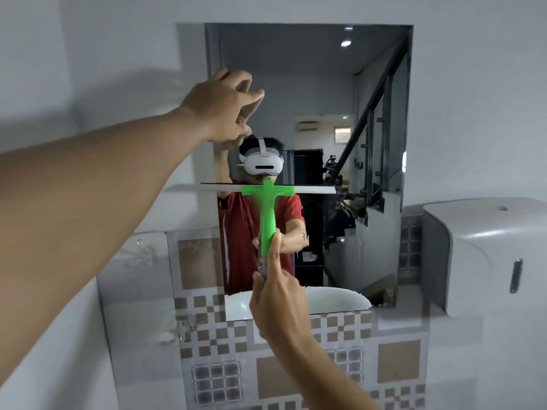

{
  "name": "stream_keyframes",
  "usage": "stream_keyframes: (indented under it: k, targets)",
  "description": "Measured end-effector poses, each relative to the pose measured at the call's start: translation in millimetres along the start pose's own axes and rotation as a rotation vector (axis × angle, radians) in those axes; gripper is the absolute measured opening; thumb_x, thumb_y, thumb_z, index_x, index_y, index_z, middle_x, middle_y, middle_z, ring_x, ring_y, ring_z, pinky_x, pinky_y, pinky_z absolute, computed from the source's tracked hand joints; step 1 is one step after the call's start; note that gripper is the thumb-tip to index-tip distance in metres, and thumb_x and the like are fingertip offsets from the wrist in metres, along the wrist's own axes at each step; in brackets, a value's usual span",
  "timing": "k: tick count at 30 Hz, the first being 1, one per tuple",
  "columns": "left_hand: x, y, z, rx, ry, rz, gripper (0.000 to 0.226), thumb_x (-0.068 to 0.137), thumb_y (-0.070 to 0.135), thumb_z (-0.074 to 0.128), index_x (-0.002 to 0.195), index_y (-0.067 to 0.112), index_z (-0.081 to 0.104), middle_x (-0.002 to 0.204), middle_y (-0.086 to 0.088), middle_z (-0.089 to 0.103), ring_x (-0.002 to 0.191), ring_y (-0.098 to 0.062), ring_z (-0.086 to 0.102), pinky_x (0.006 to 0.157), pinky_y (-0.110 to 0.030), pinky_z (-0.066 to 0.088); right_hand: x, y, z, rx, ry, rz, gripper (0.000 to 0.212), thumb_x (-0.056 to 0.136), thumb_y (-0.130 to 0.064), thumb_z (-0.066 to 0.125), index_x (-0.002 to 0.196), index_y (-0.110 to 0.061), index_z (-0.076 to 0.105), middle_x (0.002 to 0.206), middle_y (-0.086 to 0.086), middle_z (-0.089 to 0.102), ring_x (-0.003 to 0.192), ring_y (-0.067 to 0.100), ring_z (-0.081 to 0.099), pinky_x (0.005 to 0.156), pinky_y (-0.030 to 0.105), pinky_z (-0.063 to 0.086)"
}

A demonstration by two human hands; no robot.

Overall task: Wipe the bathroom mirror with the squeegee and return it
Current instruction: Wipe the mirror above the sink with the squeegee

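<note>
The bathroom mirror (325, 84) hangs on the grey wall straight ahead. A green squeegee (268, 214) with a long white blade stands upright against the glass, its blade level across the mirror's middle height. My right hand (278, 303) grips the lower end of its handle from below. My left hand (225, 108) is raised at the mirror's upper left edge, fingers bent and apart, touching the frame or glass there and holding nothing. The mirror reflects a person in a red shirt and a white headset.
A white paper dispenser (485, 255) is mounted on the wall to the right of the mirror. Patterned grey and brown tiles (266, 365) run below the mirror. A white sink shows only as a reflection at the mirror's bottom.
</note>
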State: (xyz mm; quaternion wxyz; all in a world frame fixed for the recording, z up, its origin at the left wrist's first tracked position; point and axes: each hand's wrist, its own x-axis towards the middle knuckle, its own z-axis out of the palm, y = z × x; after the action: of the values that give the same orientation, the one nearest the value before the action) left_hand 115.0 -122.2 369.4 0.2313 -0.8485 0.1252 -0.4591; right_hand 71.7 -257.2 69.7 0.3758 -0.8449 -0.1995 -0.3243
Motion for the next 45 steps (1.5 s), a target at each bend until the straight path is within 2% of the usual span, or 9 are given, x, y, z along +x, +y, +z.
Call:
stream_keyframes:
  k: [7, 11, 18, 20, 24, 29, 36, 42, 45]
  targets:
    - [-2.7, 4.2, 3.5, -0.006, -0.001, -0.02, 0.077, 0.086, 0.045, 0.072, 0.154, 0.028, 0.038, 0.158, -0.007, 0.031, 0.138, -0.037, 0.033, 0.092, -0.059, 0.053, 0.7, 47.3, -60.4, -0.454, -0.089, -0.102, 0.087, 0.095, -0.015, 0.047, 0.157, -0.03, -0.012, 0.078, 0.005, 0.064, 0.052, 0.021, 0.058, 0.046, 0.035, 0.046]
    - [-7.7, 10.8, 4.2, -0.021, 0.019, -0.043, 0.074, 0.088, 0.04, 0.071, 0.153, 0.021, 0.04, 0.159, -0.01, 0.031, 0.14, -0.038, 0.033, 0.094, -0.058, 0.052, 9.9, 64.8, -100.7, -0.645, -0.174, -0.147, 0.091, 0.091, -0.009, 0.044, 0.155, -0.038, -0.015, 0.08, 0.003, 0.054, 0.056, 0.022, 0.061, 0.052, 0.038, 0.056]
    - [-46.2, 35.2, 29.0, -0.038, 0.194, -0.064, 0.066, 0.089, 0.035, 0.064, 0.146, 0.009, 0.045, 0.15, -0.021, 0.042, 0.132, -0.042, 0.041, 0.108, -0.05, 0.043, 29.4, 99.1, -164.1, -0.924, -0.139, -0.271, 0.084, 0.099, -0.015, 0.037, 0.151, -0.043, -0.022, 0.084, 0.004, 0.063, 0.052, 0.017, 0.055, 0.043, 0.029, 0.039]
    - [-56.3, 46.0, 38.5, -0.068, 0.156, -0.046, 0.071, 0.087, 0.039, 0.069, 0.149, 0.013, 0.045, 0.152, -0.02, 0.04, 0.133, -0.04, 0.041, 0.109, -0.049, 0.042, 31.7, 109.9, -177.2, -0.954, -0.133, -0.262, 0.085, 0.099, -0.016, 0.037, 0.15, -0.044, -0.025, 0.085, 0.005, 0.064, 0.055, 0.019, 0.061, 0.046, 0.031, 0.047]
    - [-66.6, 57.7, 53.3, -0.102, 0.058, -0.035, 0.079, 0.082, 0.042, 0.076, 0.151, 0.021, 0.045, 0.16, -0.016, 0.031, 0.141, -0.04, 0.033, 0.11, -0.054, 0.042, 32.8, 127.1, -198.6, -0.976, -0.102, -0.209, 0.092, 0.097, -0.017, 0.045, 0.146, -0.047, -0.026, 0.078, 0.002, 0.064, 0.053, 0.018, 0.06, 0.051, 0.034, 0.057]
    - [-65.8, 60.4, 53.3, -0.124, 0.061, -0.052, 0.08, 0.079, 0.038, 0.08, 0.15, 0.022, 0.047, 0.159, -0.017, 0.034, 0.141, -0.041, 0.032, 0.107, -0.057, 0.043, 24.3, 141.5, -205.2, -0.916, -0.067, -0.126, 0.087, 0.099, -0.021, 0.046, 0.143, -0.046, -0.025, 0.065, -0.005, 0.045, 0.046, 0.012, 0.046, 0.046, 0.029, 0.045]
    - [-66.2, 60.1, 55.1, -0.138, 0.071, -0.045, 0.081, 0.078, 0.036, 0.081, 0.15, 0.022, 0.048, 0.157, -0.017, 0.036, 0.138, -0.041, 0.034, 0.108, -0.056, 0.042, 4.1, 156.0, -196.6, -0.791, -0.075, 0.034, 0.083, 0.099, -0.026, 0.049, 0.154, -0.039, -0.012, 0.077, -0.001, 0.06, 0.049, 0.01, 0.045, 0.045, 0.023, 0.035]
    - [-64.5, 56.3, 48.1, -0.135, 0.063, -0.032, 0.079, 0.079, 0.04, 0.08, 0.149, 0.023, 0.048, 0.154, -0.016, 0.038, 0.135, -0.041, 0.037, 0.102, -0.057, 0.048, -21.3, 161.6, -155.8, -0.563, -0.058, 0.205, 0.088, 0.098, -0.021, 0.053, 0.153, -0.039, -0.014, 0.068, 0.003, 0.061, 0.05, 0.017, 0.058, 0.05, 0.036, 0.058]
    - [-63.1, 49.5, 45.3, -0.11, 0.078, -0.028, 0.078, 0.077, 0.034, 0.081, 0.148, 0.02, 0.05, 0.15, -0.019, 0.04, 0.13, -0.043, 0.039, 0.102, -0.057, 0.047, -34.8, 147.2, -127.3, -0.385, -0.042, 0.289, 0.085, 0.1, -0.021, 0.053, 0.157, -0.032, -0.009, 0.07, 0.002, 0.062, 0.05, 0.013, 0.057, 0.047, 0.027, 0.054]
